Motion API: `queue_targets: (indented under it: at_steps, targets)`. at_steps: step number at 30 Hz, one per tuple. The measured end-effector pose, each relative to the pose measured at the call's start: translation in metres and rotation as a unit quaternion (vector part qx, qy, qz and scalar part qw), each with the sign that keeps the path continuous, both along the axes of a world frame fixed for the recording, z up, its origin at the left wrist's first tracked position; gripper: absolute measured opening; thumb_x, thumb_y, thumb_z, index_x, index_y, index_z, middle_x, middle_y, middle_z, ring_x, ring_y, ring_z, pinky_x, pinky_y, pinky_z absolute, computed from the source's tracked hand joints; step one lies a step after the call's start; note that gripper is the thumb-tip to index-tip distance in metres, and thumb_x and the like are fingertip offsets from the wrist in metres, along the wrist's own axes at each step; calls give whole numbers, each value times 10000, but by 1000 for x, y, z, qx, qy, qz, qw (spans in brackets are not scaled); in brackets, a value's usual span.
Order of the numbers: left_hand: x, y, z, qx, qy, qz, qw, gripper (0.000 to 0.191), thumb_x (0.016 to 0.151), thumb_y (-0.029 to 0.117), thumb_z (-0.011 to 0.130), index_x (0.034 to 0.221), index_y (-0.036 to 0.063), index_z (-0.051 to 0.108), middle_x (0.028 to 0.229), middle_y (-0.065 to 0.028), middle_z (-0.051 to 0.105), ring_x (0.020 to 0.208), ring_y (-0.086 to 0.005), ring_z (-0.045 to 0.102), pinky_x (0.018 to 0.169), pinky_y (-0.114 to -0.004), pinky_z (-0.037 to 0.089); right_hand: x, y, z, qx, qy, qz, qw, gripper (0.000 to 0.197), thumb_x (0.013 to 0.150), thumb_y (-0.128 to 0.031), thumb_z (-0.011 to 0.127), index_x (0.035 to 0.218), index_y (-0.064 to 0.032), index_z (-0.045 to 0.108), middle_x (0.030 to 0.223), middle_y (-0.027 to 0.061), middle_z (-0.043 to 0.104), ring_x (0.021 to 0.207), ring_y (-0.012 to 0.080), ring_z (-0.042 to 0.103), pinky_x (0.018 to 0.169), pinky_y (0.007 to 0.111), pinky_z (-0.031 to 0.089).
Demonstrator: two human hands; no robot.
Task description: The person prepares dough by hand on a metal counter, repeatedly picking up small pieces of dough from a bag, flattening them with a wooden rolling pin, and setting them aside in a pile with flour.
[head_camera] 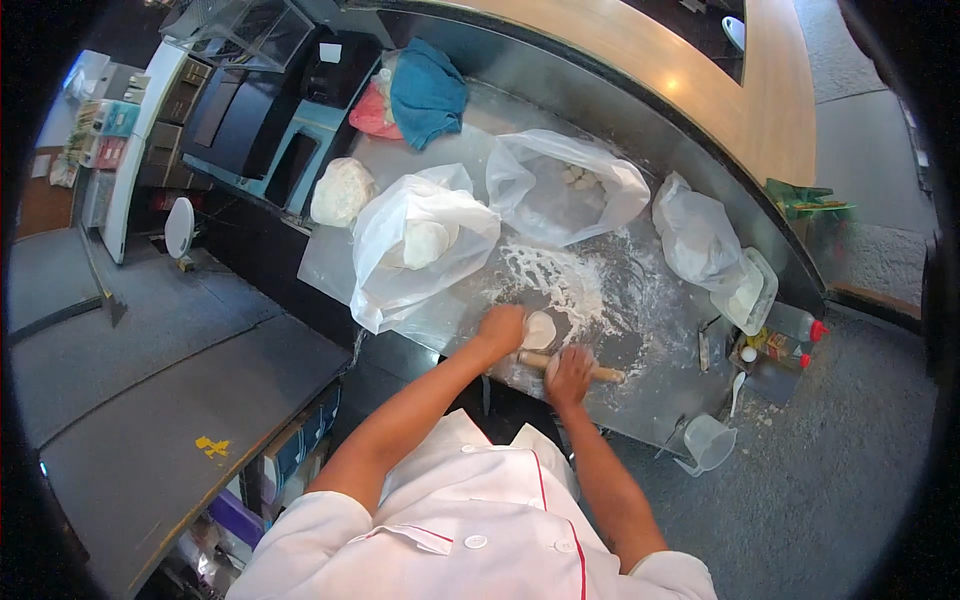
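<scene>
A small flat dough disc (540, 331) lies on the floured metal worktop (472, 300) in front of me. My left hand (502, 328) is curled at the disc's left edge, its fingertips partly hidden, and seems to pinch the rim. Just below the disc, on the near side, is a wooden rolling pin (609, 374). Over the pin's middle rests my right hand (570, 375), slightly blurred, gripping it from above. Loose white flour (559, 281) is spread beyond the disc.
Beyond my hands stand an open plastic bag with dough (425, 244) and another holding small dough pieces (580, 178). A tied bag (694, 236), a plastic tub (750, 296), bottles (795, 324) and a measuring jug (709, 442) line the right side. A blue cloth (427, 94) lies at the back.
</scene>
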State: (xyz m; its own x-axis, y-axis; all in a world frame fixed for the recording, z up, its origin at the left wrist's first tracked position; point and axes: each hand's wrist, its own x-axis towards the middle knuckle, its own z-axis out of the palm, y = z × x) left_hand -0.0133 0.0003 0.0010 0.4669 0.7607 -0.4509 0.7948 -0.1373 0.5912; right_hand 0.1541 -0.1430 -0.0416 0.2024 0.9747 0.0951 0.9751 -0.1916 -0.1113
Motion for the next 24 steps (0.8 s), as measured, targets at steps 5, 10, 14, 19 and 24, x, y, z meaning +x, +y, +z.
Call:
queue_targets:
  at_steps: [5,10,14,19,24]
  targets:
    - [3,2,17,-6,9,0,1000,217,816,217,704,881,10,689,935,-218,688,882,-401,675,774,-510,531,-1,54,36,-42,79,-32,995,385,901,-325,603,1118,-13,538,1269,271,506,1230,465,451,1038,598,329]
    - [12,4,3,15,-44,66,997,254,821,264,708,912,29,684,930,-208,684,900,-401,647,793,-502,508,7,45,5,3,28,-29,999,385,898,-327,618,1103,-5,571,1188,288,560,1196,464,488,1039,593,334]
    - [-25,1,8,26,-69,121,990,225,842,249,690,907,35,663,870,-187,671,844,-369,652,771,-472,509,-22,-3,30,-282,151,-87,943,533,950,-356,580,1309,34,519,1351,264,534,1270,417,490,1086,573,328]
    - [-55,22,17,-104,-238,432,864,235,907,182,659,1097,64,588,796,-70,638,764,-162,607,684,-339,488,2,-8,8,-40,27,-68,997,406,863,-272,635,1148,1,540,1219,215,536,1211,414,483,1029,551,351]
    - [-154,79,28,104,-124,448,879,344,918,231,648,1190,34,576,860,-131,676,722,-261,639,679,-405,510,4,15,28,-11,52,-53,997,286,794,-195,628,1018,-37,545,1068,190,529,1133,409,491,974,517,372]
